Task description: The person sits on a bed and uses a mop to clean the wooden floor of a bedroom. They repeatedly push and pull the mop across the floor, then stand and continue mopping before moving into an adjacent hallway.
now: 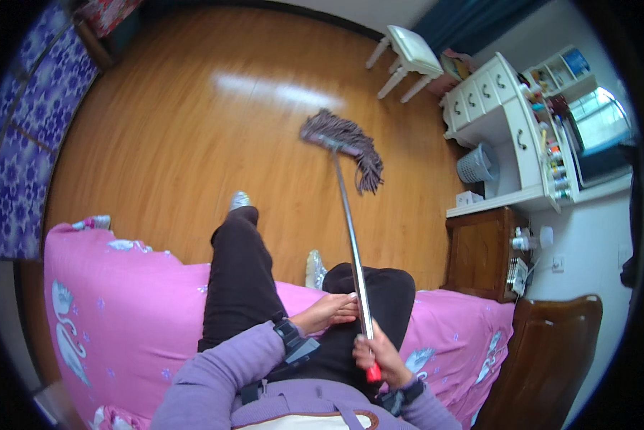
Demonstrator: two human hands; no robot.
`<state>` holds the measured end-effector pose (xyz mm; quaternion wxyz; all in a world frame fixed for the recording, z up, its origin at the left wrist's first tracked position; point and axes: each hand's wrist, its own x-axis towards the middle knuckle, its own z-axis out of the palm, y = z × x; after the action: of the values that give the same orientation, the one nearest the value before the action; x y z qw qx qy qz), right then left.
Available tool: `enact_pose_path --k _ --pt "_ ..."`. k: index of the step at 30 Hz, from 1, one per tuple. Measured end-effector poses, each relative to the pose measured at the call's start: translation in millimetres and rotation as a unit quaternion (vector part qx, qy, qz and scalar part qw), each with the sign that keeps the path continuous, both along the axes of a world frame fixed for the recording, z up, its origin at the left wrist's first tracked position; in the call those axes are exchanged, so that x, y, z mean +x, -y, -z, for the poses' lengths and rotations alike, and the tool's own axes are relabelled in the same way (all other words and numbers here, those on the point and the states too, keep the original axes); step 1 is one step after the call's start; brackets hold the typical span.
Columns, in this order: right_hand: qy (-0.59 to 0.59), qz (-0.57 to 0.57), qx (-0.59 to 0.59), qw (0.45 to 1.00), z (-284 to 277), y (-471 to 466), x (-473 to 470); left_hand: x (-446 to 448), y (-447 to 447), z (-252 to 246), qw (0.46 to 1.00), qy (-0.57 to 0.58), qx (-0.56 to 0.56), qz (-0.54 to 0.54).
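Observation:
A string mop with a metal handle slants up from my lap to the floor. Its grey-purple strand head spreads over the wooden boards. My right hand grips the handle just above its red end cap. Higher on the shaft, my left hand is held out with its fingers extended and fingertips at the handle's left side; whether they touch it is unclear. Both wrists wear dark straps. My legs, in dark trousers, hang over the edge of a bed with a pink swan-print cover.
Wooden flooring stretches ahead. At the right stand a white dressing table with a mirror, a plastic basket, a brown nightstand and a wooden headboard. A white stool is farther off. Blue-patterned panels line the left.

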<state>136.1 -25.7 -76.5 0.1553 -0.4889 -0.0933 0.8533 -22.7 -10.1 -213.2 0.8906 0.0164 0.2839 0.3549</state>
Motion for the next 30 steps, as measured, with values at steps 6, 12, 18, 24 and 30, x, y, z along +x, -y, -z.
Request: enact_pose_path --k 6,12,18,24,30 --pt "-0.006 -0.039 0.107 0.993 91.0 -194.1 -76.2 -7.1 -27.4 10.1 0.989 -0.067 -0.075 -0.105" --pt "0.196 -0.129 0.231 0.944 131.6 -328.0 -126.1 -19.4 -43.3 26.3 0.984 -0.114 -0.062 -0.118" --pt "0.160 -0.083 0.155 0.971 124.6 -284.8 -121.7 -16.2 -46.4 33.3 0.983 -0.129 -0.051 -0.120" --pt "0.211 -0.169 0.262 0.926 63.7 -148.9 -51.4 -8.4 -41.1 35.7 0.991 -0.083 -0.028 -0.099" --pt "0.216 -0.238 0.136 0.937 -38.1 17.5 39.0 24.5 -38.2 33.2 0.981 0.142 -0.090 -0.098"
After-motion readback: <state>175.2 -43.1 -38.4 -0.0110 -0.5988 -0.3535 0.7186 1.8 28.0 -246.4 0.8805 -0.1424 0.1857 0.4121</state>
